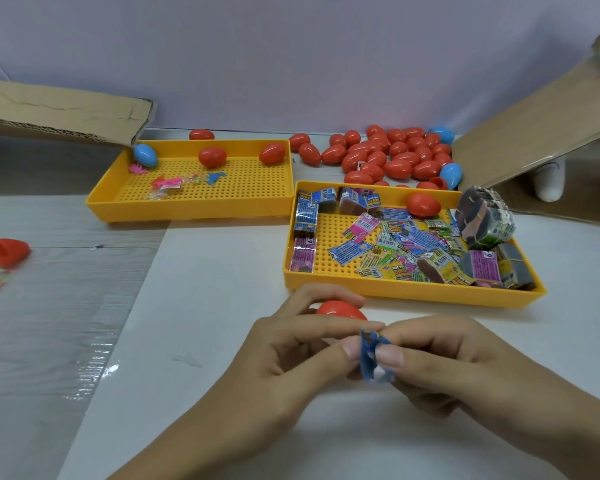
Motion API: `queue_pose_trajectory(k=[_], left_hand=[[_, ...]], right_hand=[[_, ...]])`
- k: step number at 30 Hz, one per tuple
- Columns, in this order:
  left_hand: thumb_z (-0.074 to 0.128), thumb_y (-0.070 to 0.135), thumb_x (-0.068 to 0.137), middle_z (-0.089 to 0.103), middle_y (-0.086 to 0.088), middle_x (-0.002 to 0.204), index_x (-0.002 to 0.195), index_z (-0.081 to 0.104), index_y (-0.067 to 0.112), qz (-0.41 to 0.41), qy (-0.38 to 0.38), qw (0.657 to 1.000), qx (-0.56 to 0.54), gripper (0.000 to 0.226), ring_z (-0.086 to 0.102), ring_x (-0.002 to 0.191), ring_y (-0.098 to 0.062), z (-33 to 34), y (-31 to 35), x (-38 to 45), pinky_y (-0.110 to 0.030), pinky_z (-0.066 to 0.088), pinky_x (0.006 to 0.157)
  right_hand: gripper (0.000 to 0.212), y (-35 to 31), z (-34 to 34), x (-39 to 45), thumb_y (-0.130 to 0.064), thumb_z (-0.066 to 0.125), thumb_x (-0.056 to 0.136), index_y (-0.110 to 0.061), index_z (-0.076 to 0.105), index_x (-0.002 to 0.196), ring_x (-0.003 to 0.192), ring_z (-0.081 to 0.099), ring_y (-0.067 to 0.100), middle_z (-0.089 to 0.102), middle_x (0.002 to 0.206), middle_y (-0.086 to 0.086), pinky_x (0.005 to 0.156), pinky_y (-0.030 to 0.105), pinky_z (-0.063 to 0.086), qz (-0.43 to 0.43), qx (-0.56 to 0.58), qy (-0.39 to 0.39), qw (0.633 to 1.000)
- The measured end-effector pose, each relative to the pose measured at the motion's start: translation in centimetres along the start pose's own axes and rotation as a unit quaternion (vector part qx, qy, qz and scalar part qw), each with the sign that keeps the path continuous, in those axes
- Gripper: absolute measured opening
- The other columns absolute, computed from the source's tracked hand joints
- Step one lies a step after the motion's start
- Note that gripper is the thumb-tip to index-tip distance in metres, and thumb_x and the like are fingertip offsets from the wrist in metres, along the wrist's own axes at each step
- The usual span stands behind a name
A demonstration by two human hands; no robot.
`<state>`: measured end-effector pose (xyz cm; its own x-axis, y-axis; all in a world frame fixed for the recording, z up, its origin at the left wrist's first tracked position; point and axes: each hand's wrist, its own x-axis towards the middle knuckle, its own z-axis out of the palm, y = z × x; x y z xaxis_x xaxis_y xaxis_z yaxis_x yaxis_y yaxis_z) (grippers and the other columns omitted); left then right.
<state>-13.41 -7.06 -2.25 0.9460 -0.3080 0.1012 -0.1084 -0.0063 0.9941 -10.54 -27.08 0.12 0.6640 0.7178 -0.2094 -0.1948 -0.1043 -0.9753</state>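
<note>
Pinching a small blue toy (371,362) between them, the left hand (291,351) and the right hand (465,365) meet over the near edge of the table (222,306), about midway along it. Both thumbs press on the toy's face and the fingers are curled in behind it. The toy is a thin, flat, dull-blue piece that looks soft. It has ragged outlines and two little stubs poking out at the bottom, but its exact figure is too covered to make out.

A glossy red egg (342,310) is tucked under the left hand's upper fingers, with only its rounded top showing.

Just beyond the hands, toward the right edge, a yellow tray (413,294) holds scattered printed leaflets (395,244), banded bundles (485,220) and one more red egg. A second yellow tray (187,211) lies farther back and to the left, with three eggs and a few tiny toys in it. A heap of eggs (388,157), mostly red with a few blue, sits along the far edge beside a cardboard flap (534,126).
</note>
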Motion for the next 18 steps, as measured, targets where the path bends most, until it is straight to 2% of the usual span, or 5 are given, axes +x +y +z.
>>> queue_pose_trajectory(k=[2, 4, 8, 15, 18], left_hand=[[0.066, 0.039, 0.081, 0.059, 0.013, 0.119, 0.103, 0.079, 0.031, 0.007, 0.014, 1.000, 0.012, 0.027, 0.064, 0.092, -0.029, 0.09, -0.15, 0.00, -0.030, 0.056, 0.075], [0.069, 0.036, 0.080, 0.061, 0.011, 0.119, 0.099, 0.080, 0.028, 0.020, 0.033, 0.999, 0.017, 0.023, 0.066, 0.092, -0.025, 0.25, -0.35, 0.00, -0.041, 0.056, 0.076], [0.072, 0.030, 0.078, 0.066, 0.004, 0.115, 0.085, 0.081, 0.021, 0.039, 0.075, 0.996, 0.008, 0.015, 0.067, 0.093, -0.027, 0.32, -0.80, 0.19, -0.031, 0.054, 0.073], [0.071, 0.029, 0.074, 0.067, 0.002, 0.109, 0.075, 0.077, 0.021, 0.056, 0.119, 0.991, -0.004, 0.010, 0.068, 0.092, -0.019, 0.64, -0.99, 0.14, -0.031, 0.055, 0.067], [0.072, 0.029, 0.071, 0.066, 0.003, 0.107, 0.071, 0.075, 0.018, 0.051, 0.153, 0.987, -0.028, 0.011, 0.066, 0.079, -0.022, 0.57, -0.96, 0.11, -0.026, 0.054, 0.063]], right_hand=[[0.019, -0.10, 0.07, 0.00, -0.046, 0.061, 0.086, -0.036, 0.075, 0.078, 0.048, 0.027, 0.003, 0.033, 0.054, -0.018, 0.047, 0.014, 0.025, 0.011, 0.006, 0.003, 1.000], [0.021, -0.11, 0.18, 0.04, -0.048, 0.061, 0.081, -0.033, 0.073, 0.071, 0.047, 0.027, 0.004, 0.033, 0.053, -0.015, 0.046, 0.014, 0.025, 0.027, 0.002, 0.026, 0.999], [0.019, 0.03, 0.27, 0.18, -0.040, 0.065, 0.082, -0.028, 0.079, 0.087, 0.046, 0.035, 0.000, 0.044, 0.052, -0.014, 0.046, 0.010, 0.028, 0.007, -0.058, 0.086, 0.995], [0.018, 0.50, 0.68, 0.27, -0.040, 0.073, 0.070, -0.025, 0.076, 0.079, 0.045, 0.029, 0.004, 0.036, 0.054, -0.006, 0.042, 0.012, 0.024, 0.003, -0.065, 0.177, 0.982], [0.024, 0.66, 0.75, 0.21, -0.046, 0.076, 0.070, -0.030, 0.074, 0.088, 0.049, 0.041, 0.004, 0.049, 0.061, -0.007, 0.044, 0.014, 0.032, -0.067, -0.086, 0.242, 0.964]])
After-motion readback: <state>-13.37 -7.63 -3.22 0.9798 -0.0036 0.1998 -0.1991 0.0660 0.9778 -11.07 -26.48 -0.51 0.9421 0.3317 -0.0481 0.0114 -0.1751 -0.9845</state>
